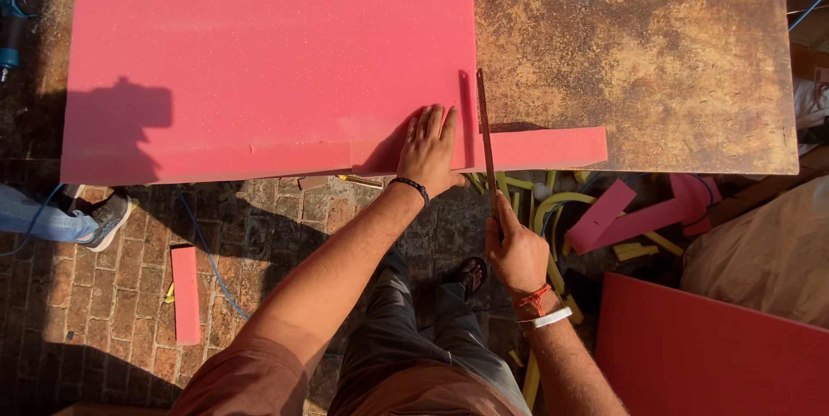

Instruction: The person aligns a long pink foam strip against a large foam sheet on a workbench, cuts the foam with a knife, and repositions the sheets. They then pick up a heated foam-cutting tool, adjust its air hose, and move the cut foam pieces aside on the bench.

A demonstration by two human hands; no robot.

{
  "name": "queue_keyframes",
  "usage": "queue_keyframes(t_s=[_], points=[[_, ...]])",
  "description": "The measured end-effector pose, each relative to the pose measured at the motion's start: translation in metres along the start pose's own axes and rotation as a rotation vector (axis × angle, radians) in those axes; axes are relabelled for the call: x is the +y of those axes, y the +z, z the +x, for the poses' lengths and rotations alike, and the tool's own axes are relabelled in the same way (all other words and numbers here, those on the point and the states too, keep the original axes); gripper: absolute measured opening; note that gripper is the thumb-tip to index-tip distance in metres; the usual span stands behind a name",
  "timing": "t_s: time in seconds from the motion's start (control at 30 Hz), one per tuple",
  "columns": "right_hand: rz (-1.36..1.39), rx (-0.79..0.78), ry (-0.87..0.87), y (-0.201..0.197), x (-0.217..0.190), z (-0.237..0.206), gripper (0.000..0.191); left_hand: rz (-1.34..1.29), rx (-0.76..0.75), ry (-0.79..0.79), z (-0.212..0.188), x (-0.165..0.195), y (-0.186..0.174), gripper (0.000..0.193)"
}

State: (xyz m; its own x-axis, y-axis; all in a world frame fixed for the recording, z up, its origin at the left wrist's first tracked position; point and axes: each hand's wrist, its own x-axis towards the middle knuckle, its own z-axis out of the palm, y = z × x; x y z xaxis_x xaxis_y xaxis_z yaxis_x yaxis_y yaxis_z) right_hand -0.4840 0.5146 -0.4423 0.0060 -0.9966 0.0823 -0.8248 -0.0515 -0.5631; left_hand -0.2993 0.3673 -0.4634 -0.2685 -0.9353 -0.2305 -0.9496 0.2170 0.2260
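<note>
A large pink foam sheet [259, 53] lies on a rusty brown table [639, 44], its near edge hanging slightly over the table's front. My left hand [429, 150] presses flat on the foam near that edge, fingers spread. My right hand [516, 252] grips the handle of a long thin saw blade [485, 127], which stands in a cut through the foam just right of my left hand. A narrow pink strip [553, 146] extends to the right of the blade along the table front.
Pink and yellow foam offcuts [604, 213] lie on the brick floor under the table's right end. A pink strip [185, 293] lies on the floor at left. Another pink sheet [708, 355] sits at bottom right. Another person's leg and shoe [78, 217] are at left.
</note>
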Motion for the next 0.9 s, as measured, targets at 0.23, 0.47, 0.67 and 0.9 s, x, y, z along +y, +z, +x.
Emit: queue_keyframes(t_s=[0.23, 0.47, 0.67, 0.9], points=[[-0.089, -0.016, -0.036, 0.009, -0.006, 0.012, 0.053, -0.074, 0.182, 0.144, 0.011, -0.010, 0.001, 0.119], [-0.162, -0.026, -0.026, 0.017, -0.018, 0.041, 0.053, -0.114, 0.203, 0.127, 0.018, -0.017, 0.018, 0.113], [-0.177, -0.073, 0.011, 0.018, -0.022, 0.042, 0.056, -0.097, 0.220, 0.125, 0.020, -0.017, 0.017, 0.107], [-0.188, 0.033, -0.028, 0.033, -0.016, 0.057, 0.052, -0.146, 0.231, 0.162, 0.014, -0.015, 0.006, 0.103]])
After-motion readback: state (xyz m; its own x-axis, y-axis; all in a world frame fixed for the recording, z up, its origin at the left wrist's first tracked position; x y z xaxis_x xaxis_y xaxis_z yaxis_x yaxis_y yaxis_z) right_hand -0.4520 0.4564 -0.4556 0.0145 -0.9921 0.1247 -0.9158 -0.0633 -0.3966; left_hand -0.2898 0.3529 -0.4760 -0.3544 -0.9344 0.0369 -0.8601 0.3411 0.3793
